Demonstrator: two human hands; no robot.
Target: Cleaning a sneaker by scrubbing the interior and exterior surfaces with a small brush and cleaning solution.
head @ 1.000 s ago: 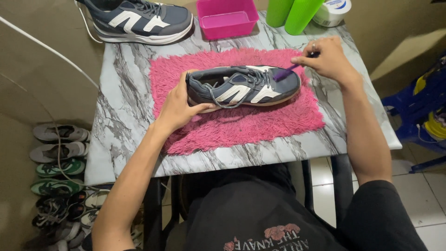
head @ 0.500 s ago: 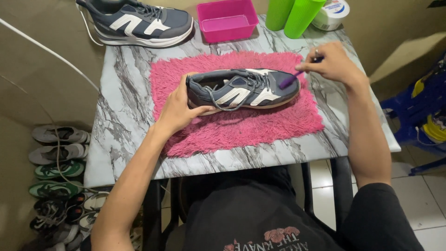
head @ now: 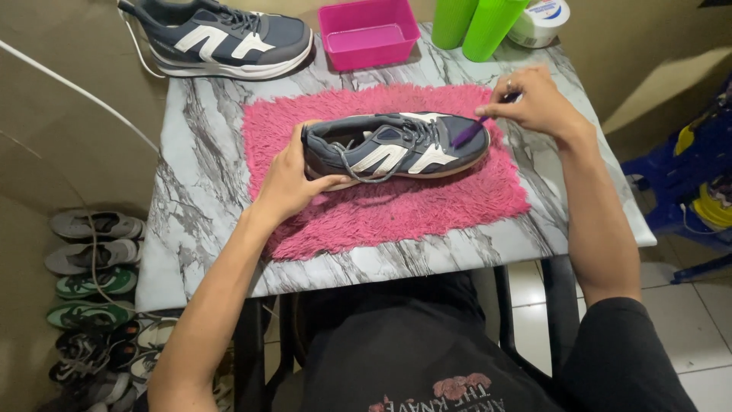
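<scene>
The right hand is closed in a pinch grip on a small purple-headed brush with a dark handle; the bristle end is laid against the toe side of a navy low-top trainer with white side stripes and grey laces. The left hand is curled round the heel of that trainer, thumb along the near side, fingers over the collar, so the shoe is pinned on its sole.

The trainer lies lengthwise on a shaggy pink mat, toe to the right, roughly mid-mat. The mat is spread on a grey-veined marble-pattern counter.

Judgement on technique — the brush is best worked in short strokes, with light pressure, the heel hold kept firm so that the shoe is not skidded across the pile. The loose laces are best kept clear of the bristles.

Further out: a matching navy trainer at the far left corner of the counter, a rectangular pink plastic tub just beside it, two bright green cylinders and a white round lidded tub at the far right. On the floor to the left — a row of worn shoes. A blue plastic chair is partly seen at the right edge.
</scene>
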